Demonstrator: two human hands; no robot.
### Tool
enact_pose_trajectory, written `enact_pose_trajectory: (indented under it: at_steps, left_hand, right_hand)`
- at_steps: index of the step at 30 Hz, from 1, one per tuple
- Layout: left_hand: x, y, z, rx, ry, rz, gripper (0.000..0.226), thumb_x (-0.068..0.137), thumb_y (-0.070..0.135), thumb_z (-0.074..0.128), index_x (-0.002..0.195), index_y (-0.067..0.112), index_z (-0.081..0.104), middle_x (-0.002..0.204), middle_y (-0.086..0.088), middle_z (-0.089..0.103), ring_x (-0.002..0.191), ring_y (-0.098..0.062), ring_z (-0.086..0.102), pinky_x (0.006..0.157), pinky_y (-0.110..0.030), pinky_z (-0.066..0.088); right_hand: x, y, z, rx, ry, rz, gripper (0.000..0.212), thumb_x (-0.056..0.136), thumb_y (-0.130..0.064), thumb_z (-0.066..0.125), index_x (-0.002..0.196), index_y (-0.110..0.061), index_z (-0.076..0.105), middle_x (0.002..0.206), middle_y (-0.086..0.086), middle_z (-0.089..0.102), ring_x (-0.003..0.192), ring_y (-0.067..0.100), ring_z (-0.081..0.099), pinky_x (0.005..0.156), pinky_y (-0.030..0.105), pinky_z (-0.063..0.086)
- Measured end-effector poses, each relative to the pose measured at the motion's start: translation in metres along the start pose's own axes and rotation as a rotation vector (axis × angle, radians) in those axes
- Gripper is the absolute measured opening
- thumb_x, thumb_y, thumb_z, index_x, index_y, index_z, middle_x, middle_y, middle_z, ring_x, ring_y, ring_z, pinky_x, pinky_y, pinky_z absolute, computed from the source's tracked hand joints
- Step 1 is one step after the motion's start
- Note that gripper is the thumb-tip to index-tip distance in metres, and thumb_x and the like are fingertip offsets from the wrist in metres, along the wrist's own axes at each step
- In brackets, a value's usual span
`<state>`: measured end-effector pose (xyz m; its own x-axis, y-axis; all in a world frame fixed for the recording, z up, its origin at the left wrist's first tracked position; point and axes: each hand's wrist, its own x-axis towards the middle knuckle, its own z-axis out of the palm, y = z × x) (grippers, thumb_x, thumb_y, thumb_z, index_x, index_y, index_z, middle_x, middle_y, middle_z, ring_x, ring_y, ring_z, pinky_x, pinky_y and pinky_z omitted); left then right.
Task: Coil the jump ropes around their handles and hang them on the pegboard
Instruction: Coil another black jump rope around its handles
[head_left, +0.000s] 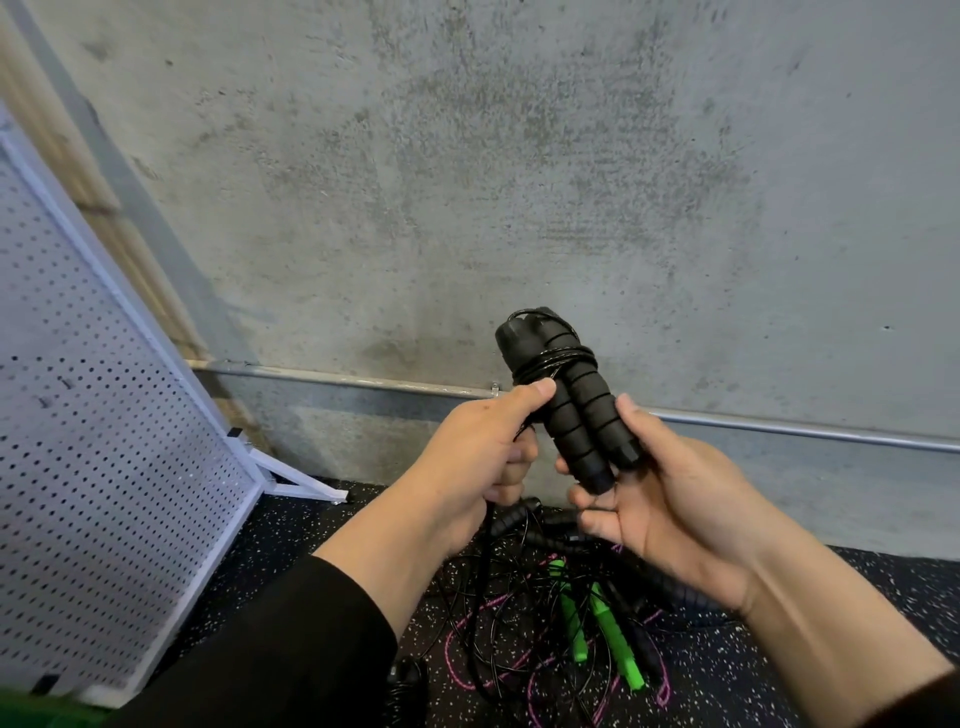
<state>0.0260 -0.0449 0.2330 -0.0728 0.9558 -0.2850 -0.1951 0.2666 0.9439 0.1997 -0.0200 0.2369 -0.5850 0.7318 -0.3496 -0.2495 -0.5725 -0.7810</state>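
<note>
Right hand gripping paired black handles; left hand pinching black cord, pegboard far left.

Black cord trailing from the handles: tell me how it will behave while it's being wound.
The black cord is probably floppy: it hangs slack below the left hand. Its glossy surface suggests it may slip. The few turns around the handles could spring loose if released.
</note>
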Motion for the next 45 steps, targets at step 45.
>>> enact_pose_trajectory:
  at_steps: [45]
  left_hand:
    - [-0.065,0.023,-0.01,-0.067,-0.107,0.013,0.038,0.097,0.053,0.056,0.079,0.02,0.049,0.062,0.004,0.039,0.047,-0.008,0.02,0.042,-0.021,0.013]
  right_hand:
    - [-0.054,-0.003,0.057,-0.041,-0.059,0.046,0.058,0.1,-0.052,0.041,0.103,-0.007,0.077,0.088,0.021,0.064,0.062,0.025,0.059,0.052,0.028,0.054]
